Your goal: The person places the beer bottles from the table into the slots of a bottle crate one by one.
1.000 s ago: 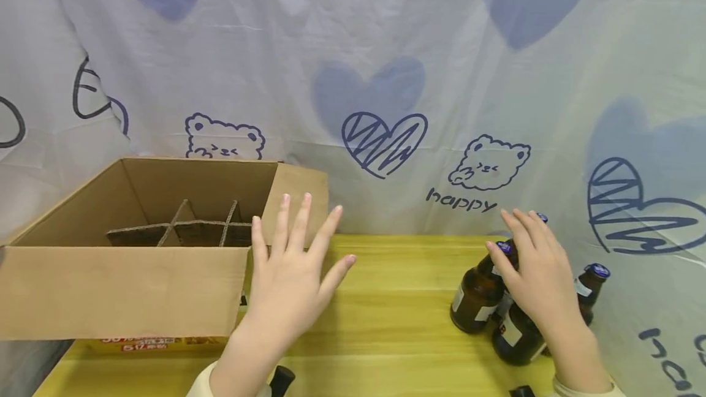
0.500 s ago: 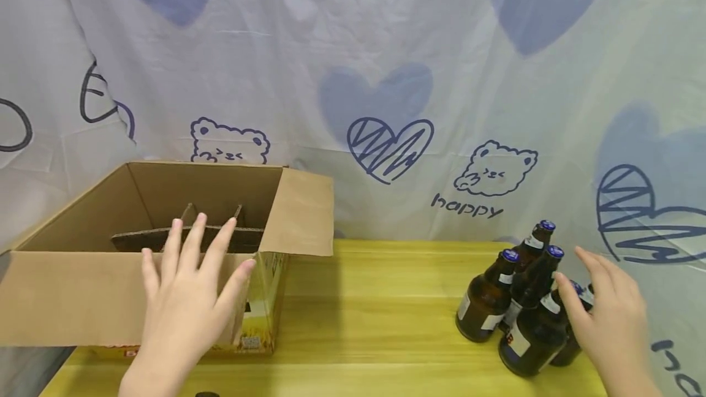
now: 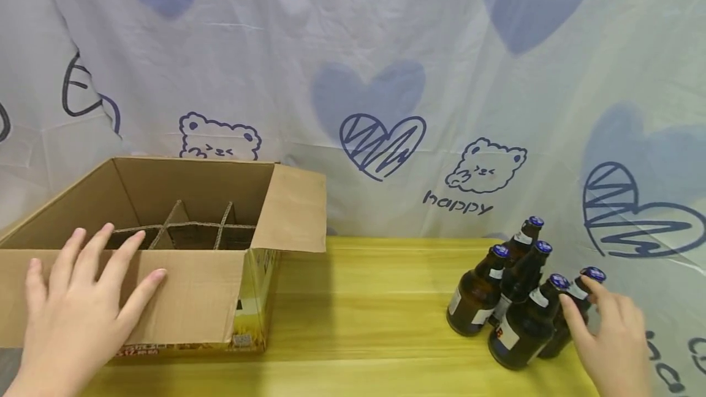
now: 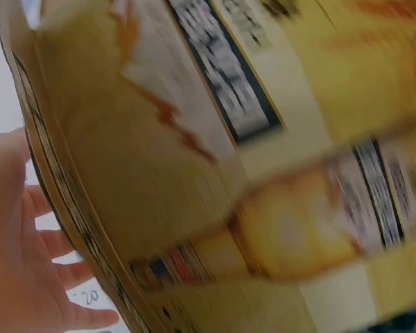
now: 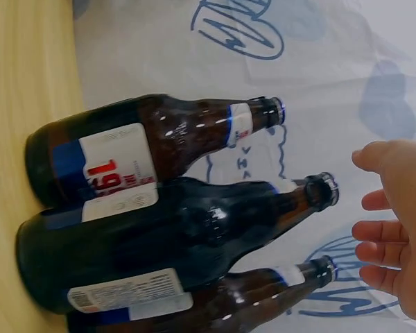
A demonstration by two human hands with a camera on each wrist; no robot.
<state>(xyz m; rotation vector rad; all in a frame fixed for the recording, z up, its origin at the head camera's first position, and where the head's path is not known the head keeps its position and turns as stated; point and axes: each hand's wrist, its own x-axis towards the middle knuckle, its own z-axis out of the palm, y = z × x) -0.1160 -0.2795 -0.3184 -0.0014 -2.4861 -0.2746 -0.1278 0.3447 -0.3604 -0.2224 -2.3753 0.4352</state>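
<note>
My left hand (image 3: 83, 299) hovers at the cardboard box (image 3: 254, 311), its spread fingers over the front flap (image 3: 187, 299); whether it touches the flap is unclear. In the left wrist view the box's printed side (image 4: 284, 229) fills most of the picture, and the hand (image 4: 21, 257) shows beyond the cardboard edge. On the right, several brown glass beer bottles (image 3: 521, 332) with blue caps stand upright in a cluster. Beside the rightmost bottle (image 3: 590, 283) is my right hand (image 3: 614, 336), fingers loosely bent. The right wrist view shows a gap between this hand (image 5: 395, 229) and the bottle necks.
Cardboard dividers (image 3: 182, 225) form compartments inside the box. A side flap (image 3: 292, 207) sticks out to the right. Yellow wood-grain tabletop (image 3: 358, 311) lies between box and bottles. A pale printed curtain (image 3: 380, 48) hangs behind the table.
My left hand has moved left, from beside the box to its front flap. My right hand has moved from over the bottles to their right side, then a little nearer the rightmost one.
</note>
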